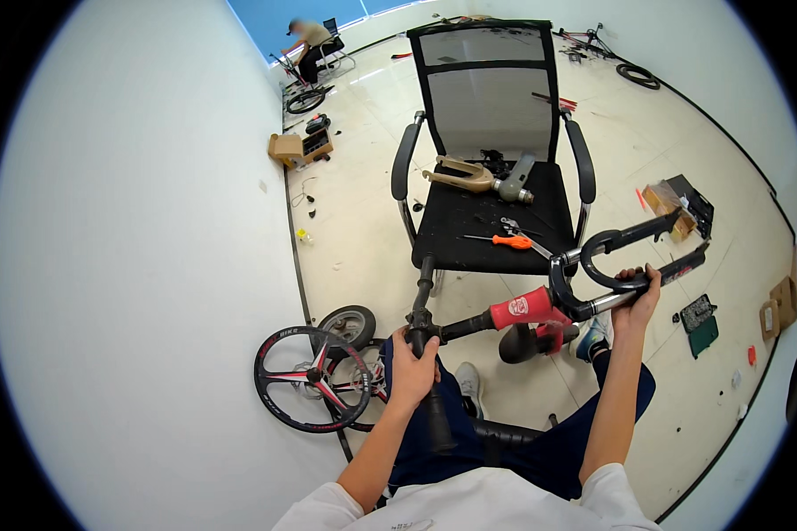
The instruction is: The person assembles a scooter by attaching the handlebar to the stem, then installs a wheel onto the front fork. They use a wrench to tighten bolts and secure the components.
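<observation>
Across my lap lies a bicycle's front end, with its black handlebar (437, 416) on the left and a black suspension fork (629, 234) with silver tubes on the right. Between them runs a red head tube (520, 307). My left hand (413, 367) is wrapped round the handlebar beside its clamp. My right hand (636, 305) grips one leg of the fork near its arch. A dark saddle (521, 343) and red frame parts show below the head tube. In front of me, a black mesh chair (483, 234) carries a tan fork (465, 174) and an orange-handled screwdriver (509, 242).
On my left, a three-spoke wheel (266, 403) and a smaller wheel (350, 324) lie by the wall. A cardboard box (286, 148) stands farther off. To the right are a toolbox (692, 202) and a green case (703, 336). Another person (313, 40) sits working far left.
</observation>
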The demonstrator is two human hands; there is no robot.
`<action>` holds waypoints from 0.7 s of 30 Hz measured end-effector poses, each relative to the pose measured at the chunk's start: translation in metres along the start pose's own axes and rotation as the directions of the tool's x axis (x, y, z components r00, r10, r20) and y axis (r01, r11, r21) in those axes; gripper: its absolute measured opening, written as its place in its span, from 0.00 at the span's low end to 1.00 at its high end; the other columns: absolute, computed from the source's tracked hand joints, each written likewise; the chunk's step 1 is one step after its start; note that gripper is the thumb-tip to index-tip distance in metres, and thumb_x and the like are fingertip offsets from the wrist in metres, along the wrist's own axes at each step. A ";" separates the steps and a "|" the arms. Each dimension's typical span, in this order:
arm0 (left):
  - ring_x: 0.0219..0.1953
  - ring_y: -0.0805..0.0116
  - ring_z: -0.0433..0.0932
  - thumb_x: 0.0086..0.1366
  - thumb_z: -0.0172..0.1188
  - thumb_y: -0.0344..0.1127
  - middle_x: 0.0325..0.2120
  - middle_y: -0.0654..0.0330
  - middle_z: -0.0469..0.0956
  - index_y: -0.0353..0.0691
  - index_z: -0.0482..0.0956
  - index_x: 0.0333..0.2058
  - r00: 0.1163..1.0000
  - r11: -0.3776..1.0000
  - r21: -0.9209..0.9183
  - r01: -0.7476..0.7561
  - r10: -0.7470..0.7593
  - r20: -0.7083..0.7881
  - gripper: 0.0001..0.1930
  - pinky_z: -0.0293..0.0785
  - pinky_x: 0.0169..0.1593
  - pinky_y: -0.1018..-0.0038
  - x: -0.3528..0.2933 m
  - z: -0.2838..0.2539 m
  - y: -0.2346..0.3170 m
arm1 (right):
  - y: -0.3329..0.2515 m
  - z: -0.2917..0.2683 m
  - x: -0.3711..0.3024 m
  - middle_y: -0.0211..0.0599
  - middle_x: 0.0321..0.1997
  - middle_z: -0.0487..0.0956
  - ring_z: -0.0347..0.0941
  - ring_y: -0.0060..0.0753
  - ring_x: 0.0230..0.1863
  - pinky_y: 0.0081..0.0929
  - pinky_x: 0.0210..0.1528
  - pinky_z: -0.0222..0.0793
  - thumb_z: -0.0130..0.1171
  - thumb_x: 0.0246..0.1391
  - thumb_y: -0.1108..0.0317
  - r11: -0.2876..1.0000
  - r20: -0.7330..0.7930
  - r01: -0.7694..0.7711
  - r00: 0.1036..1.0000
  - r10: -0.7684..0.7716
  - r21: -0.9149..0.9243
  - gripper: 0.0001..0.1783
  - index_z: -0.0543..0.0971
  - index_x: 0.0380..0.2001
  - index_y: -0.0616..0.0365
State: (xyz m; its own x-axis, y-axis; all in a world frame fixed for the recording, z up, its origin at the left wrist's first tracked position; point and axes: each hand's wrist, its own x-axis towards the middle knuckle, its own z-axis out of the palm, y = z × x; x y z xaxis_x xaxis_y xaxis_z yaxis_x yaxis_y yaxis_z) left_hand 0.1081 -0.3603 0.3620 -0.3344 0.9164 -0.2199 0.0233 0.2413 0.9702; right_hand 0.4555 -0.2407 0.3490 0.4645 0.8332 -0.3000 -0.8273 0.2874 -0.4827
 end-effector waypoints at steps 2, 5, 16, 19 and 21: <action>0.15 0.73 0.70 0.63 0.59 0.34 0.22 0.58 0.71 0.29 0.52 0.54 0.999 1.000 0.026 0.016 -0.017 0.036 0.29 0.69 0.19 0.75 -0.008 -0.004 -0.001 | -0.001 0.000 0.003 0.35 0.21 0.71 0.69 0.34 0.27 0.30 0.38 0.68 0.59 0.50 0.62 1.000 0.012 -0.030 0.999 0.030 0.008 0.11 0.70 0.25 0.56; 0.20 0.71 0.74 0.63 0.60 0.34 0.24 0.56 0.74 0.30 0.51 0.55 0.987 0.999 0.022 0.042 -0.045 0.157 0.30 0.73 0.25 0.75 -0.023 -0.019 -0.004 | -0.001 -0.004 0.004 0.33 0.19 0.68 0.67 0.32 0.25 0.27 0.34 0.66 0.58 0.50 0.61 0.999 0.065 -0.032 0.997 0.032 0.005 0.12 0.70 0.26 0.56; 0.39 0.66 0.78 0.64 0.58 0.51 0.38 0.54 0.77 0.32 0.67 0.53 0.938 0.981 0.127 0.147 -0.179 0.296 0.29 0.77 0.41 0.71 0.050 -0.008 0.007 | -0.030 -0.032 0.092 0.28 0.16 0.67 0.63 0.24 0.15 0.22 0.20 0.61 0.56 0.53 0.51 0.982 0.148 -0.002 0.989 0.030 -0.191 0.16 0.73 0.29 0.53; 0.40 0.61 0.79 0.64 0.55 0.54 0.38 0.50 0.76 0.31 0.64 0.53 0.862 0.929 -0.145 0.340 -0.247 0.442 0.31 0.79 0.41 0.67 0.076 0.086 -0.009 | -0.036 -0.039 0.125 0.31 0.17 0.69 0.65 0.26 0.15 0.23 0.19 0.65 0.59 0.50 0.53 0.958 0.179 -0.075 0.975 0.128 -0.277 0.15 0.73 0.30 0.53; 0.32 0.61 0.80 0.66 0.53 0.54 0.34 0.52 0.76 0.33 0.66 0.52 0.749 0.847 -0.216 0.485 -0.275 0.603 0.29 0.80 0.37 0.69 0.082 0.123 -0.017 | -0.028 -0.036 0.124 0.35 0.16 0.71 0.67 0.29 0.15 0.25 0.19 0.67 0.59 0.49 0.56 0.931 0.140 -0.116 0.975 0.173 -0.346 0.14 0.72 0.29 0.53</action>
State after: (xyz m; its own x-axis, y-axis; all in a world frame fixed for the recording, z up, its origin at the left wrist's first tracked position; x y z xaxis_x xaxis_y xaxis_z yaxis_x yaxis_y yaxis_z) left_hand 0.1965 -0.2502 0.3153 0.3116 0.8123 -0.4931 -0.3459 0.5803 0.7373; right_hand 0.5482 -0.1628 0.2956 0.2653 0.9282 -0.2607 -0.7147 0.0078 -0.6994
